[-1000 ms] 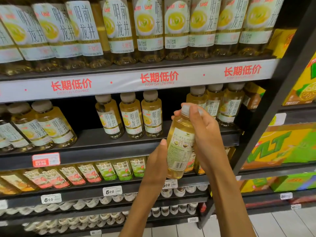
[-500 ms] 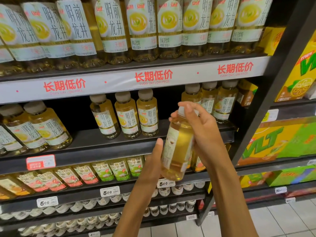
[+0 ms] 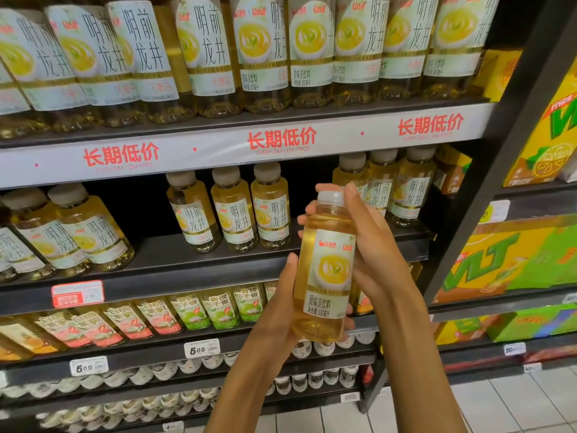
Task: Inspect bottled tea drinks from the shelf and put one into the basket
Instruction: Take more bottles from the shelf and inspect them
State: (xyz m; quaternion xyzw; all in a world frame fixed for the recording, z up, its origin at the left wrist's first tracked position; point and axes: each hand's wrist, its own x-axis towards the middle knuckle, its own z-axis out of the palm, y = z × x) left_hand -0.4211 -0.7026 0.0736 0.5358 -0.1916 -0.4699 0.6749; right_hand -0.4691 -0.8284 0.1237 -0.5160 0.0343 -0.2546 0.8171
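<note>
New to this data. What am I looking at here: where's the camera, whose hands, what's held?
No robot here: a person wears one wide-angle camera on the head, looking forward and down, so the arms rising from the bottom edge are their own. The view shows a shop shelf stocked with rows of yellow tea bottles, and price tags along its edges. Both hands hold one tea bottle upright in front of the shelf. The left hand grips its lower part; the right hand wraps the upper part, fingers by the white cap. The label faces the camera. No basket is in view.
</note>
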